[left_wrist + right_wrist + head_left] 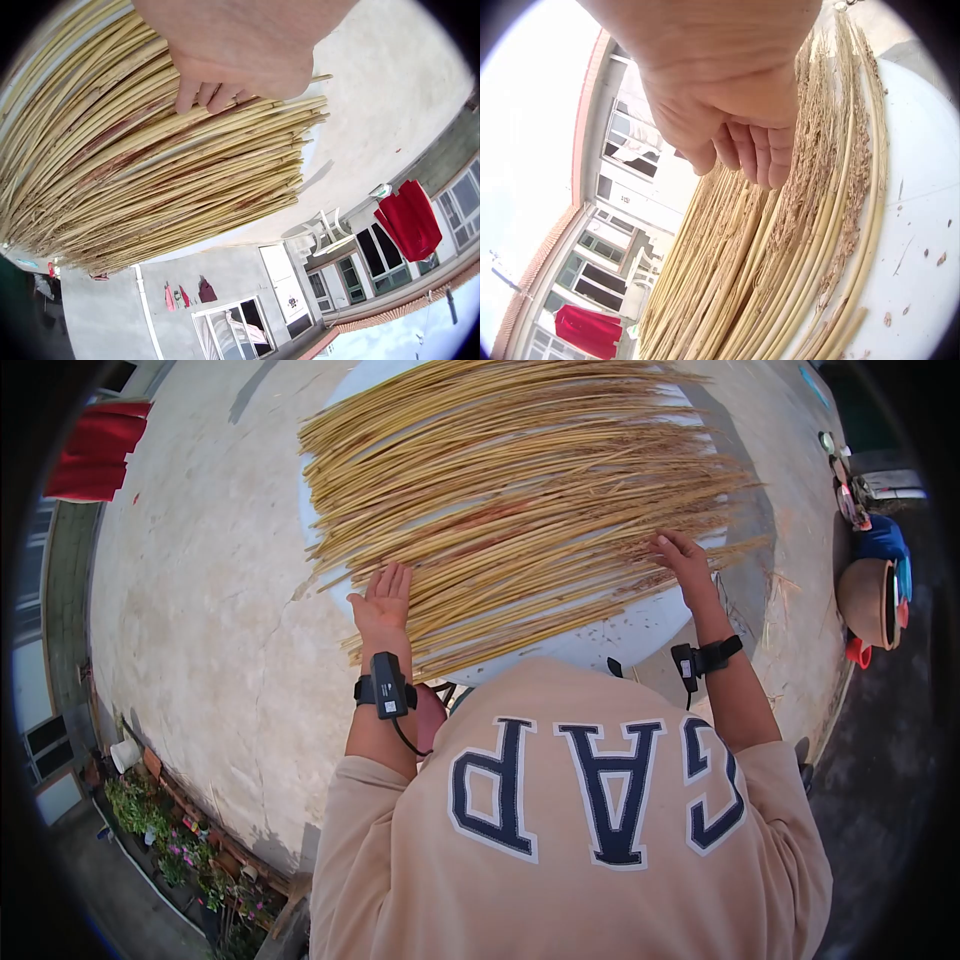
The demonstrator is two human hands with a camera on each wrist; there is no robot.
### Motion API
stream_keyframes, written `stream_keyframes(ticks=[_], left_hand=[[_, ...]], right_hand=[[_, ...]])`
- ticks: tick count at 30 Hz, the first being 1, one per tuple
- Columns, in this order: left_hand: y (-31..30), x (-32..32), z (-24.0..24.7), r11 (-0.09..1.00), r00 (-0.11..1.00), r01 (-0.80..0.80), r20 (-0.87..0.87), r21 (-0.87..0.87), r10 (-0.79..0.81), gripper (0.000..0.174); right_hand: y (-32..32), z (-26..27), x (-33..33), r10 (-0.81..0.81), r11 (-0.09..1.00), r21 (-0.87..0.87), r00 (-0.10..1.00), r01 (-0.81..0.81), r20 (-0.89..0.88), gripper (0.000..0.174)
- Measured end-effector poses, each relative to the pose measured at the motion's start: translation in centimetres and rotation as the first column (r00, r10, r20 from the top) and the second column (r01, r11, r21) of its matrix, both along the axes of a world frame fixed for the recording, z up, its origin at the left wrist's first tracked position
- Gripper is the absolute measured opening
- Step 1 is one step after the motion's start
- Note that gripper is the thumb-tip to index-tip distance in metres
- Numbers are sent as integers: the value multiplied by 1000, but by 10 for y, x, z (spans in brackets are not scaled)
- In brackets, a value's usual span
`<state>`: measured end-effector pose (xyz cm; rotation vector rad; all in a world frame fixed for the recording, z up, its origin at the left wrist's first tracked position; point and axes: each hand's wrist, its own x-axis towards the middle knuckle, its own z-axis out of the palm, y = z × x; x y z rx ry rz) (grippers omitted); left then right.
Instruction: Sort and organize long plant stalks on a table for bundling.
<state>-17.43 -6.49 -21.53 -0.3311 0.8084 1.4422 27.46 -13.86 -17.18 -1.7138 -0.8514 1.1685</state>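
Observation:
A broad layer of long yellow straw stalks point(520, 510) lies spread across a round white table point(620, 635). My left hand point(385, 600) rests flat on the near left ends of the stalks, fingers straight. Over at the brushy right ends, my right hand point(680, 555) touches the stalks with its fingers laid on them. In the left wrist view the left hand's fingertips point(214, 97) press on the stalks point(150, 165). In the right wrist view the right hand point(742, 150) hovers with loosely bent fingers over the seed-bearing stalks point(765, 277) on the table point(922, 225). Neither hand grips anything.
The table stands on a pale concrete rooftop point(200, 610). A red cloth point(95, 450) hangs at the far left. A brown pot point(870, 600) and some clutter sit at the right edge. Potted plants point(160, 830) are below the roof edge at lower left.

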Motion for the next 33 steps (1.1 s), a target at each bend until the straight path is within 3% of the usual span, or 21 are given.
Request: stream_keyframes(ticks=[2, 4, 5, 10, 11, 13, 14, 16, 19, 25, 28, 31, 33], left_hand=[[-3, 1, 0, 1000, 999, 27, -26, -11, -28, 72], [-6, 5, -1, 976, 905, 215, -381, 23, -190, 69], [-6, 4, -1, 956, 858, 293, -448, 25, -251, 65], [-13, 24, 12, 899, 662, 436, -664, -34, -347, 53], [-13, 28, 11, 892, 673, 452, -649, -21, -357, 53], [-15, 33, 13, 874, 516, 478, -779, -84, -357, 51], [-16, 34, 16, 871, 521, 485, -773, -81, -362, 51], [-21, 37, 23, 821, 373, 557, -847, -122, -379, 48], [-25, 34, 17, 800, 320, 591, -881, -102, -348, 46], [-28, 30, 9, 773, 313, 628, -880, -90, -357, 42], [-31, 25, 10, 728, 209, 677, -919, -111, -334, 40], [-38, 23, -5, 502, -288, 826, -957, -256, -14, 44], [-46, 30, 3, 370, -488, 840, -849, -396, 200, 53]], right_hand=[[4, 8, 5, -70, 998, 1, 994, 70, -81, 30], [6, 18, 17, -146, 988, 27, 976, 152, -160, 29], [8, 24, 23, -196, 978, 31, 956, 208, -218, 30], [11, 38, 51, -313, 893, 92, 755, 440, -577, 30], [10, 41, 55, -324, 885, 106, 763, 453, -559, 30], [8, 43, 57, -289, 889, 80, 689, 450, -664, 29], [7, 45, 56, -296, 886, 82, 693, 456, -657, 29], [3, 50, 57, -310, 896, 20, 659, 443, -685, 29], [-5, 62, 65, -321, 901, 3, 670, 435, -669, 28], [-28, 97, 111, -370, 854, 28, 643, 520, -670, 28], [-34, 133, 146, -356, 860, 69, 692, 505, -628, 29], [-11, 173, 169, -247, 841, 227, 723, 490, -645, 30], [12, 184, 170, -88, 791, 361, 675, 494, -732, 31]])
